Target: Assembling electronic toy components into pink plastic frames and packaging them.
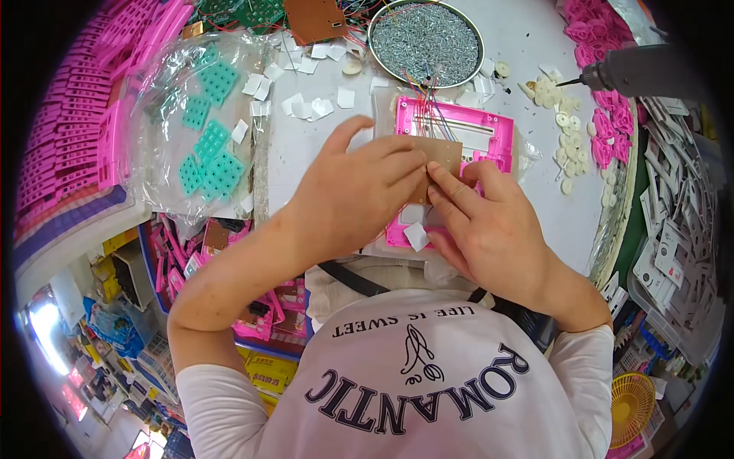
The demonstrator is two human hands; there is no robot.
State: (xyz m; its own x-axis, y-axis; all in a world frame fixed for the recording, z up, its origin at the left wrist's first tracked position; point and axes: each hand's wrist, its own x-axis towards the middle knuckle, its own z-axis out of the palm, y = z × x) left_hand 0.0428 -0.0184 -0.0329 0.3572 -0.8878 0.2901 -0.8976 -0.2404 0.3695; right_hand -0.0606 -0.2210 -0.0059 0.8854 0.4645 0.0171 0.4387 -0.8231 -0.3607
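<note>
A pink plastic housing lies in front of me, with a brown circuit board over its middle. Thin coloured wires run from the board's far edge toward a dish of screws. My left hand has its fingers bent onto the board's left side, one finger raised away; its thumb is hidden. My right hand presses its fingertips on the board's right part, close to the left fingertips. Beside the right thumb is a small white square piece, over the housing's near edge.
The round metal dish is full of screws. Teal keypads lie on clear plastic at left, near stacked pink housings. An electric screwdriver points in from the right above cream round parts. White squares lie scattered.
</note>
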